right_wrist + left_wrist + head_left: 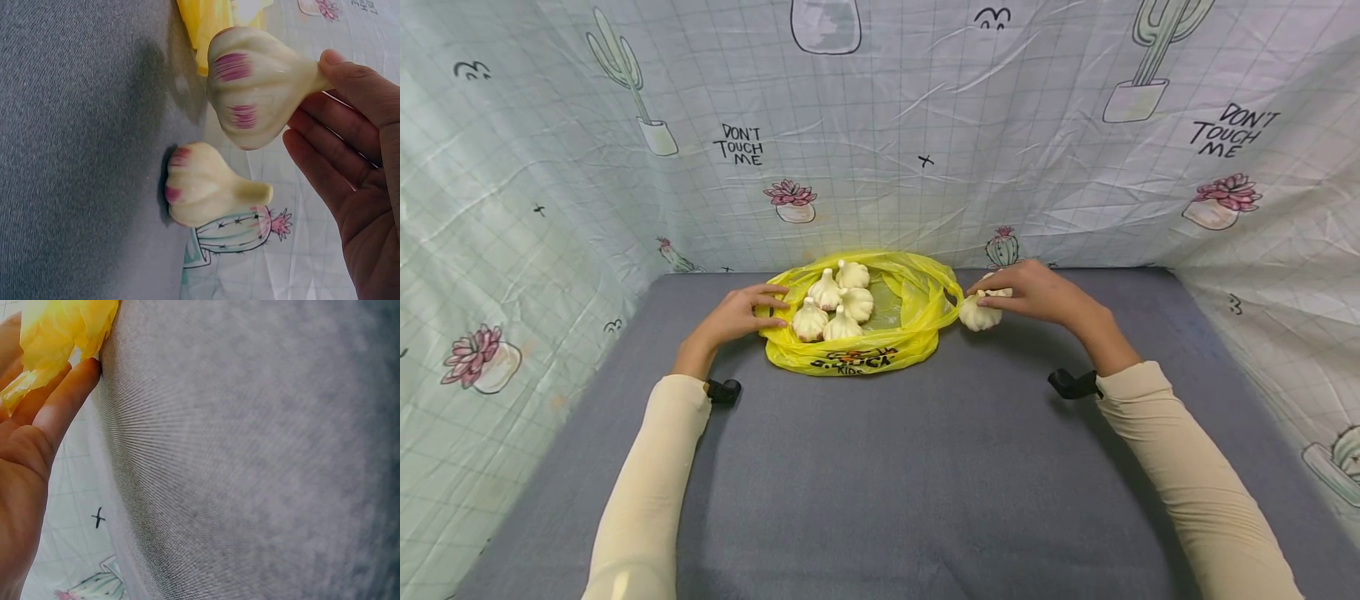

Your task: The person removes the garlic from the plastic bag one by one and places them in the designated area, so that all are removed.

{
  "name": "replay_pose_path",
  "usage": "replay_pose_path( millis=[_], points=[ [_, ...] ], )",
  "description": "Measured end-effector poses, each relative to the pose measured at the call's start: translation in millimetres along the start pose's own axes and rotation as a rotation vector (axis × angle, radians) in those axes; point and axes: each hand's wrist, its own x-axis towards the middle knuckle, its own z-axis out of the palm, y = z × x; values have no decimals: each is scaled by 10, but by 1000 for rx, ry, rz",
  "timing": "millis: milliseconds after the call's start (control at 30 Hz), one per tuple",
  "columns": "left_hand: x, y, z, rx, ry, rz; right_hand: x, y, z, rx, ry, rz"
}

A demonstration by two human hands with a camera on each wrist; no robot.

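A yellow plastic bag with dark printing on its front lies spread at the back of the table, its mouth facing up. Several white garlic bulbs sit inside, grouped toward its left side. At the bag's left rim, my left hand holds the plastic, which drapes across the fingers in the left wrist view. To the right of the bag, my right hand pinches the stem of a garlic bulb with purple streaks. Another garlic bulb stands on the table behind it, mostly hidden in the head view.
Grey cloth covers the table. A white printed sheet with cactus drawings hangs along the back and both sides, close behind the bag. Black wrist straps show at both sleeves.
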Motion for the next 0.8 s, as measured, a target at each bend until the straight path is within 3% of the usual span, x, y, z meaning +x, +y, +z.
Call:
replay_pose_path(
  millis=[433,800],
  points=[
    [-1,5,-7,1,-11,-1,-86,72,-37,-14,50,-29],
    [1,5,-3,12,-10,10,-181,124,-91,-49,50,82]
  ],
)
